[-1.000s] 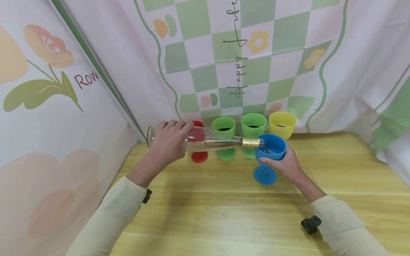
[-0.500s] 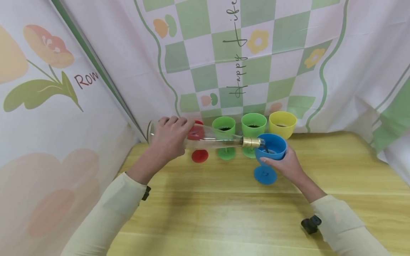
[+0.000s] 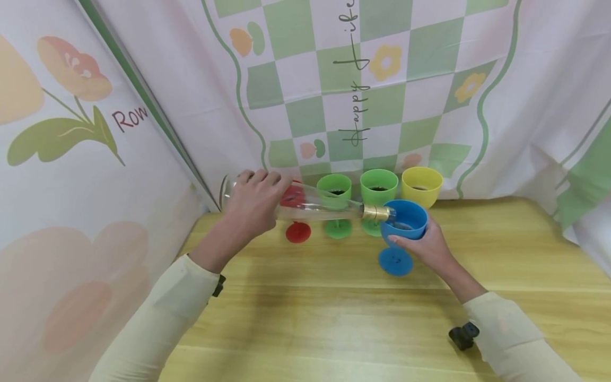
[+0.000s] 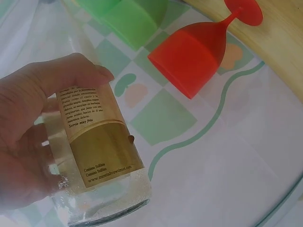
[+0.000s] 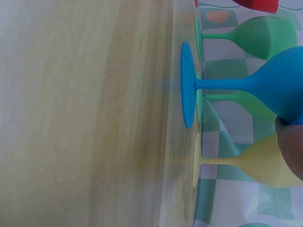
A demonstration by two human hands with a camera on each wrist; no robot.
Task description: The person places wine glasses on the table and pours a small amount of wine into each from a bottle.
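- My left hand (image 3: 253, 204) is wrapped around the body of a clear glass bottle (image 3: 315, 208), tipped almost level, its gold-collared mouth over the rim of the blue goblet (image 3: 402, 223).
- My right hand (image 3: 426, 245) cups the bowl of the blue goblet from the near right side, fingers curled round it; its foot stands on the bench (image 3: 343, 307).
- I judge the pouring well advanced: beyond my hands, by the cloth backdrop (image 3: 429, 95), the two green goblets (image 3: 334, 191) and the yellow goblet (image 3: 421, 185) already show dark liquid inside.
- The red goblet (image 3: 293, 199) sits behind the bottle just beyond my left hand; I cannot tell whether it is filled.
- The blue goblet looks like the one being filled now. Little liquid appears left in the bottle.
- Writing: the bottle's label (image 4: 97, 137) in the left wrist view carries small print; I make out "Serve muy frio" and a web address, the rest too fine to read.
- The backdrop reads "Happy Life" in script; the left panel shows "Row", cut off.
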